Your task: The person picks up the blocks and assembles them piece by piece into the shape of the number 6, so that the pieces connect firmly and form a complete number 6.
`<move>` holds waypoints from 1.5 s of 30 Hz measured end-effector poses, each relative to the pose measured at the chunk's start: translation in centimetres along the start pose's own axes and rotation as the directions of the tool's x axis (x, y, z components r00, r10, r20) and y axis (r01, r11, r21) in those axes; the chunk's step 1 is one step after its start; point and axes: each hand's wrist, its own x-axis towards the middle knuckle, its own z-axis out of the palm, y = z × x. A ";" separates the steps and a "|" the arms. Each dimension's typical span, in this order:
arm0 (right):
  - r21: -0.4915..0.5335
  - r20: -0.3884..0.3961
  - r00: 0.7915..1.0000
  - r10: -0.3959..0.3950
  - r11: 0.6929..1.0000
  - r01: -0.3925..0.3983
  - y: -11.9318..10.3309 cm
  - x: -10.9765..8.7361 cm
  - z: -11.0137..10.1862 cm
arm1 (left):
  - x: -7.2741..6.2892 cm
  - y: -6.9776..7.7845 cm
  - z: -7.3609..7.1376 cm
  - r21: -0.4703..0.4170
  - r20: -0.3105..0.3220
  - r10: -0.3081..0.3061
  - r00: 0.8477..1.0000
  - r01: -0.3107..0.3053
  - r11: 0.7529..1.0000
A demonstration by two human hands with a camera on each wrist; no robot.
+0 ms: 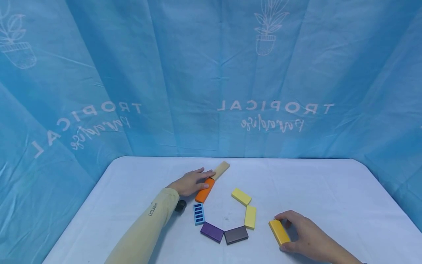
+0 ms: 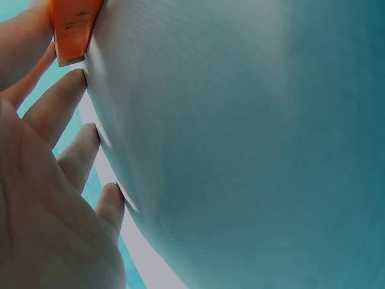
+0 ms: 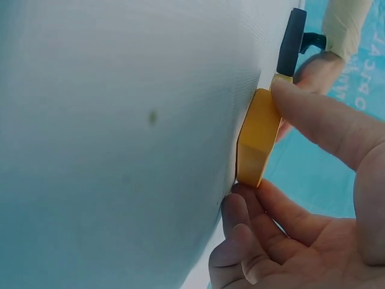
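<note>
My left hand [image 1: 189,182] lies over the orange block [image 1: 202,196], fingers spread and fairly straight. Its thumb touches the orange block and a fingertip reaches the pale wooden block [image 1: 221,169], which meets the orange one end to end. In the left wrist view the orange block [image 2: 75,27] shows beside the thumb. On the right, my right hand [image 1: 306,234] pinches a deep yellow block [image 1: 279,233] by its two ends, thumb at the near end. The right wrist view shows this yellow block [image 3: 258,135] on or very near the white surface.
A curved row continues from the orange block: a light blue block [image 1: 199,214] with dark rectangles, a purple block [image 1: 212,232], a dark grey block [image 1: 236,235] and two pale yellow blocks [image 1: 250,217]. Blue printed cloth [image 1: 191,73] stands behind the white table [image 1: 313,183].
</note>
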 end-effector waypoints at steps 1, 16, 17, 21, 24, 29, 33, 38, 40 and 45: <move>0.001 0.001 1.000 -0.002 1.000 0.002 0.0 0.0 0.0 | 0.0 0.0 0.0 0.001 0.000 0.000 1.000 0.000 1.000; -0.011 -0.028 0.999 -0.046 0.999 0.046 -1.2 -0.3 -1.1 | 0.0 -0.2 0.0 0.002 0.003 0.009 1.000 -0.009 1.000; -0.008 -0.035 0.997 -0.063 0.998 0.063 -1.4 -0.3 -1.3 | 0.0 -0.2 0.0 0.004 0.003 0.010 1.000 -0.010 1.000; 0.006 -0.063 0.991 -0.115 0.993 0.115 -2.0 -0.4 -1.6 | 0.0 -0.2 0.0 0.002 0.001 0.009 1.000 -0.009 1.000; 0.003 -0.084 0.986 -0.141 0.990 0.142 -2.7 -0.3 -1.6 | -0.1 -0.2 0.0 -0.001 0.001 0.007 1.000 -0.007 1.000; -0.008 -0.108 0.983 -0.147 0.989 0.147 -4.0 0.0 -1.4 | 0.0 -0.3 0.1 -0.004 -0.002 -0.003 1.000 0.003 1.000; -0.009 -0.121 0.982 -0.147 0.989 0.147 -5.0 0.4 -1.3 | 0.0 -0.3 0.2 -0.008 -0.003 -0.007 1.000 0.007 1.000; -0.005 -0.151 0.973 -0.176 0.984 0.177 -6.0 0.9 -0.9 | 0.1 -0.3 0.2 -0.009 -0.001 -0.007 1.000 0.007 1.000; -0.005 -0.155 0.971 -0.180 0.983 0.182 -6.3 1.2 -0.7 | 0.1 -0.3 0.2 -0.006 0.001 -0.007 1.000 0.007 1.000; -0.029 -0.148 0.975 -0.167 0.986 0.165 -7.4 1.8 -0.4 | 0.0 -0.1 0.0 0.002 0.004 -0.009 1.000 0.009 1.000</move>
